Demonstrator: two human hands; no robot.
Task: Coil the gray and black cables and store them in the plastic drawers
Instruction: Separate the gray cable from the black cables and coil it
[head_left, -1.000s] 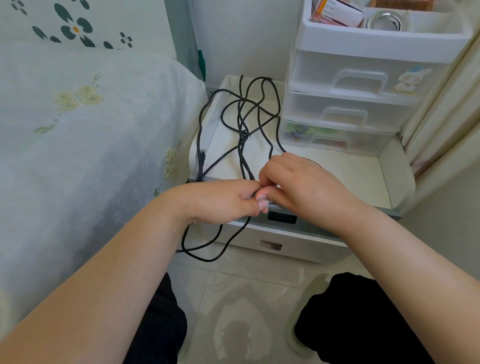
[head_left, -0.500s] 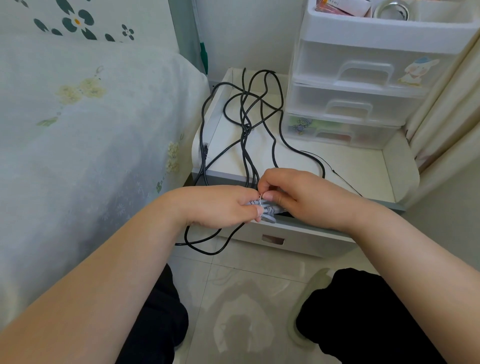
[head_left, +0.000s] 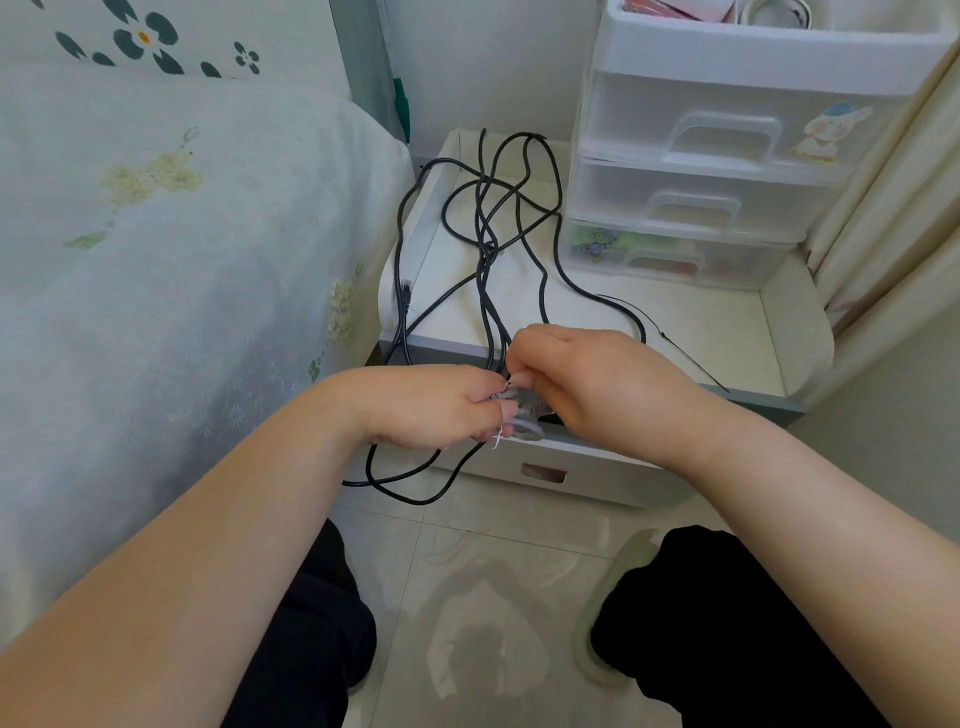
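Got the little gray cable (head_left: 522, 415) bundle pinched between both hands, left hand (head_left: 436, 405) gripping it, right hand (head_left: 576, 374) pinching its tie right above.

Home bedroom: floral bed cover (head_left: 171, 249), white nightstand (head_left: 696, 332), sticker-decorated plastic drawers (head_left: 727, 156), curtain (head_left: 893, 218).
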